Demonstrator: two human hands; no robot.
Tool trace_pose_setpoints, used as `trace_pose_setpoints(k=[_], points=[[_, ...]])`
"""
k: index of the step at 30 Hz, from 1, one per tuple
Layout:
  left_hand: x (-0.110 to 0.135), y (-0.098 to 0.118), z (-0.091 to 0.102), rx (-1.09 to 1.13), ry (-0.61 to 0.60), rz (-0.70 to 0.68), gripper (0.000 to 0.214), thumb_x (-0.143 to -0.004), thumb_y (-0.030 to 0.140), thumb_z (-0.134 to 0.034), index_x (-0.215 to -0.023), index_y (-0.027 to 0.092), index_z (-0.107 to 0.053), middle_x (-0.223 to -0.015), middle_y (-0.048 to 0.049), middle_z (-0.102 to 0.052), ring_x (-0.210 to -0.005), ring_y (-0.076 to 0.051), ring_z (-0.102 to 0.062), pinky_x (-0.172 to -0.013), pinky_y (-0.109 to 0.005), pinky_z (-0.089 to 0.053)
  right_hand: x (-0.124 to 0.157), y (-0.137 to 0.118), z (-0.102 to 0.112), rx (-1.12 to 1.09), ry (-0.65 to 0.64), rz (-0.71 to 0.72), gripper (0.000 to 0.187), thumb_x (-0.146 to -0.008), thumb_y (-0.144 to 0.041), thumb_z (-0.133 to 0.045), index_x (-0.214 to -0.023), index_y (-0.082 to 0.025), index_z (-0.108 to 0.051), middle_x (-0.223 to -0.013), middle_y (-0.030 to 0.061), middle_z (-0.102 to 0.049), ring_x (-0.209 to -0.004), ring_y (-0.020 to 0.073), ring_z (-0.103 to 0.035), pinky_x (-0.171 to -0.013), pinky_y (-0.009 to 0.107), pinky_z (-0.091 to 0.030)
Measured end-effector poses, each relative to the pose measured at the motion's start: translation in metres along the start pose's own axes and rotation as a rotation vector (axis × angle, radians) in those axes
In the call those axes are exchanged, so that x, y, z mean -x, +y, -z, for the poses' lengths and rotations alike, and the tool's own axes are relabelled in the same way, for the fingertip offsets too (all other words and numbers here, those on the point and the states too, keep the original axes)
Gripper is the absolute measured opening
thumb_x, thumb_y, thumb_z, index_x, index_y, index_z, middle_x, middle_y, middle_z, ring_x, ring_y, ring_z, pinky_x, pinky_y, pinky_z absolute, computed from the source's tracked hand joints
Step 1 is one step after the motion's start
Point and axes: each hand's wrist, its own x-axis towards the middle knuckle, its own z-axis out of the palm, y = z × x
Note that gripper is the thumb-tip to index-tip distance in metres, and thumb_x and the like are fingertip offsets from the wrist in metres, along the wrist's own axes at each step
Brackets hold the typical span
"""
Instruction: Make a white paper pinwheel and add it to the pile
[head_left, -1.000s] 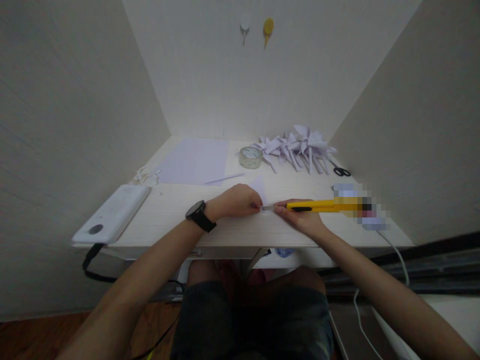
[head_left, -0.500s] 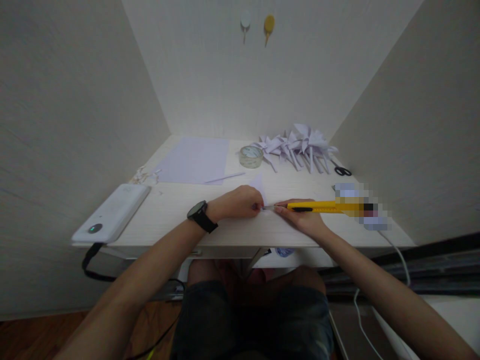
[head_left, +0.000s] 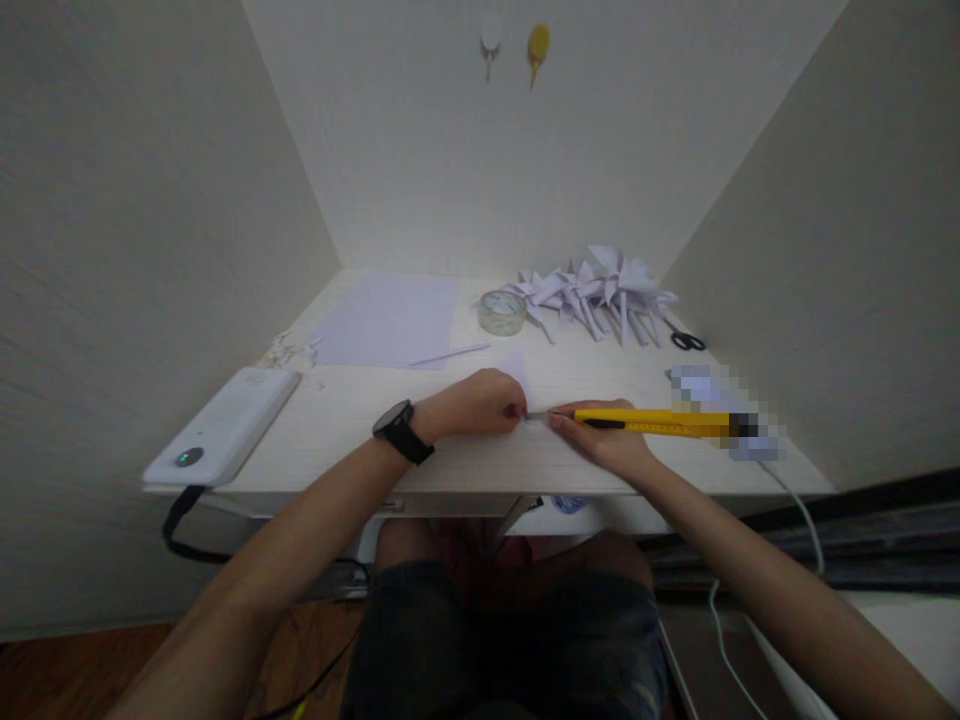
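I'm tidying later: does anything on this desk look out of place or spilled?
Pale scraps lie loose at the left of the desk, behind the white device; they look like litter beside the flat sheet.

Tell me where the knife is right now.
In the head view, the knife is in the right hand, right of centre over the desk, its blade pointing toward the left hand.

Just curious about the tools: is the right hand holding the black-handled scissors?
No, the right hand holds a yellow utility knife, while the black-handled scissors lie on the desk near the paper pinwheels.
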Motion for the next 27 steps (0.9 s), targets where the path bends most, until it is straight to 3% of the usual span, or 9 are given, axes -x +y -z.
trace_pose_setpoints(k=[13, 19, 27], points=[[0.000, 0.003, 0.002, 0.008, 0.021, -0.009, 0.016, -0.071, 0.006, -0.059, -0.071, 0.016, -0.072, -0.082, -0.0051, -0.076, -0.079, -0.017, -0.069, -0.078, -0.026, -0.050, 0.005, -0.005, -0.006, 0.087, 0.099, 0.122, 0.018, -0.083, -0.036, -0.066, -0.077, -0.023, -0.078, -0.076, 0.0020, -0.078, -0.064, 0.0201, -0.073, -0.065, 0.030, -0.062], [0.000, 0.003, 0.003, -0.004, 0.010, 0.006, 0.017, -0.071, 0.006, -0.059, -0.073, 0.016, -0.073, -0.082, -0.0052, -0.076, -0.079, -0.017, -0.069, -0.077, -0.027, -0.050, 0.008, -0.001, -0.011, 0.181, 0.120, 0.245, 0.021, -0.088, -0.034, -0.061, -0.080, -0.023, -0.077, -0.080, 0.0024, -0.078, -0.070, 0.0201, -0.074, -0.070, 0.031, -0.062], [-0.002, 0.008, 0.004, -0.111, -0.009, -0.024, 0.013, -0.074, 0.010, -0.061, -0.074, 0.014, -0.074, -0.081, -0.0083, -0.075, -0.082, -0.020, -0.069, -0.081, -0.031, -0.051, 0.007, -0.005, -0.009, 0.156, 0.114, 0.202, 0.019, -0.086, -0.032, -0.063, -0.077, -0.024, -0.077, -0.078, 0.0007, -0.078, -0.067, 0.0195, -0.074, -0.067, 0.030, -0.062]])
